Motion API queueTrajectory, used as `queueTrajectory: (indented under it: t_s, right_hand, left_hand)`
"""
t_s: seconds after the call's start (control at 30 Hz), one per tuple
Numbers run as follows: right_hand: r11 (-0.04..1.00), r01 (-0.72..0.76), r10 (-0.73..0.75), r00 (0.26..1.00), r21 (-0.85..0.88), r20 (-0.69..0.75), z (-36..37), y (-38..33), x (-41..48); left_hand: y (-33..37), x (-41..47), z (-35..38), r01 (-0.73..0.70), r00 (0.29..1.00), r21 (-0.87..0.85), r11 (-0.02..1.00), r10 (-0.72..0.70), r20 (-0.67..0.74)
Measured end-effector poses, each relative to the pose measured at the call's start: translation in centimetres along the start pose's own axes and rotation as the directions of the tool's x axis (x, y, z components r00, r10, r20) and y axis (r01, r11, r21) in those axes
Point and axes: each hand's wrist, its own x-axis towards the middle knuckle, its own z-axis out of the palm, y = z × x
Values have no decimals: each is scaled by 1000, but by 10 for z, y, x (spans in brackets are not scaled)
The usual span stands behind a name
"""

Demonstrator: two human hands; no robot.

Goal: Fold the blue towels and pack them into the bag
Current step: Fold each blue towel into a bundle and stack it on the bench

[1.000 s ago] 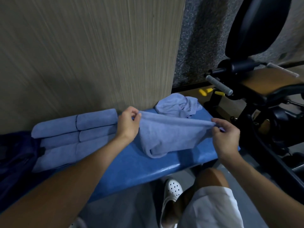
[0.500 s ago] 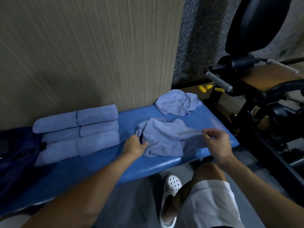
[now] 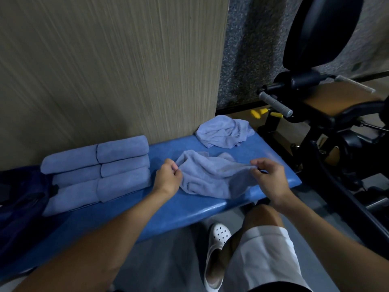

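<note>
A rumpled blue towel (image 3: 212, 175) lies on the blue padded bench (image 3: 189, 209). My left hand (image 3: 168, 179) pinches its left edge, and my right hand (image 3: 269, 178) pinches its right edge. A second crumpled blue towel (image 3: 223, 133) sits at the bench's far right end. Several folded blue towels (image 3: 99, 169) are stacked on the left part of the bench. The dark blue bag (image 3: 19, 199) lies at the far left, partly out of view.
A wood-grain panel (image 3: 105, 70) rises right behind the bench. Black exercise equipment (image 3: 328, 106) with a grey handle stands to the right. My knee and white clog (image 3: 216, 245) are below the bench's front edge on the grey floor.
The towel, held up stretched between both hands a second ago, has come down onto the bench. Both hands have lowered with it and now pinch its edges.
</note>
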Motion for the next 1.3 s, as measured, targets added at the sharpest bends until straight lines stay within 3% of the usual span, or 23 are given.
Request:
queueTrajectory:
  t_s: [0.17, 0.27, 0.47, 0.63, 0.77, 1.0, 1.07, 1.17, 1.23, 1.3]
  right_hand:
    - [999, 42, -42, 999, 9, 12, -1, -17, 2]
    - [998, 33, -32, 999, 54, -1, -1, -31, 3]
    - [990, 103, -103, 995, 100, -4, -11, -80, 4]
    - [962, 227, -224, 974, 152, -38, -26, -129, 6]
    - [947, 289, -279, 956, 142, -86, -34, -152, 8]
    - [942, 317, -309, 948, 108, -79, -35, -155, 11]
    - [958, 234, -230, 972, 164, -47, -30, -154, 11]
    - [961, 62, -99, 987, 268, 128, -21, -153, 5]
    - [970, 46, -107, 963, 241, 247, -15, -146, -1]
    - [983, 124, -158, 943, 134, 291, -10, -138, -6]
  left_hand:
    - [17, 8, -26, -68, 991, -185, 980, 45, -123]
    - [26, 15, -52, -173, 979, -216, 961, 145, -140]
    - [53, 20, -121, -322, 934, -179, 930, 280, -222]
    - [80, 18, -174, -372, 922, -195, 907, 339, -186]
    - [89, 17, -197, -460, 872, -154, 874, 413, -262]
    - [80, 9, -209, -452, 865, -81, 888, 415, -280]
    - [76, 6, -209, -438, 872, -89, 894, 399, -284]
    - [71, 2, -204, -398, 890, -104, 911, 357, -282]
    - [67, 1, -200, -367, 903, -123, 922, 322, -283]
    - [63, 0, -197, -341, 916, -148, 929, 293, -273]
